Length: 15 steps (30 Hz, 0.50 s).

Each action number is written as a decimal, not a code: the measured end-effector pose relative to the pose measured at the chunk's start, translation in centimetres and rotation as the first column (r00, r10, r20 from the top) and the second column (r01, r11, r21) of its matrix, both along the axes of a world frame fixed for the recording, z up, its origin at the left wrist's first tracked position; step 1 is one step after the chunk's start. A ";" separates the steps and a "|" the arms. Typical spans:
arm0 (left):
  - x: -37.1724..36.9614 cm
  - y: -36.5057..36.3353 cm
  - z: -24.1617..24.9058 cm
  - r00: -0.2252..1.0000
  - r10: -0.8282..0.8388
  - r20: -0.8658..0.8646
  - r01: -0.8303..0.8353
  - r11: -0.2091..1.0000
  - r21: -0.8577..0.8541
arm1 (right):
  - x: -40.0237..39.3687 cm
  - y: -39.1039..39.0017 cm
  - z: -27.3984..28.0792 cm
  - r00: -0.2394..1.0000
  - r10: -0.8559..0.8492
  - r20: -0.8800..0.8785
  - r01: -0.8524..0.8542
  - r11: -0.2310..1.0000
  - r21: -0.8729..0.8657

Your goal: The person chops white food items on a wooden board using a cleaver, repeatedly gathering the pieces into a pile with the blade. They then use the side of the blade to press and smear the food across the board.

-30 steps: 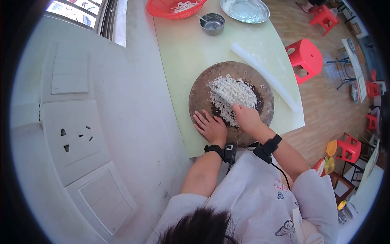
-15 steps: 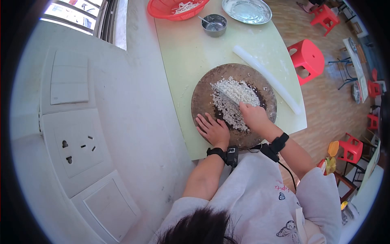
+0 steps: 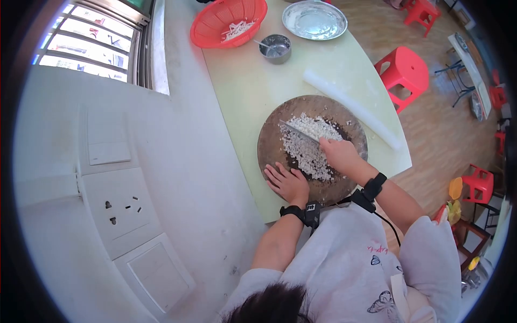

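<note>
A round wooden chopping board (image 3: 273,134) lies on the pale green table, with finely chopped white bits (image 3: 308,153) heaped over its middle. My right hand (image 3: 343,156) is wrapped round the handle of a knife (image 3: 299,132), whose blade points to the upper left across the white bits. Its handle is hidden inside my fist. My left hand (image 3: 289,184) rests flat on the lower left part of the board, fingers spread and holding nothing, beside the chopped heap.
Beyond the board stand a metal bowl (image 3: 275,49) with a spoon in it, a red basket (image 3: 202,31) holding white strips, and a silver plate (image 3: 315,20). A translucent white roll (image 3: 353,109) lies right of the board. The wall (image 3: 188,161) is close on the left; red stools (image 3: 405,72) stand beyond the table.
The view has shifted, so the table and board appear a little lower. The knife stays in my right hand over the white bits, and my left hand stays on the board.
</note>
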<state>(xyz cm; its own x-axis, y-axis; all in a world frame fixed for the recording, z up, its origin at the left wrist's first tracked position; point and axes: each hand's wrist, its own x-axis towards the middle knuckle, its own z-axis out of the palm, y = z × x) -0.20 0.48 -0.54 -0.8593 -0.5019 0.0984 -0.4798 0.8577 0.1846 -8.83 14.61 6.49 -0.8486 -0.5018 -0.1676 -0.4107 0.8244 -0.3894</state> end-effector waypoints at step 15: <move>0.6 -1.1 -1.6 0.996 -0.036 0.081 0.033 0.999 0.035 | -0.7 1.7 -0.5 0.998 0.057 -0.016 -0.057 0.997 -0.045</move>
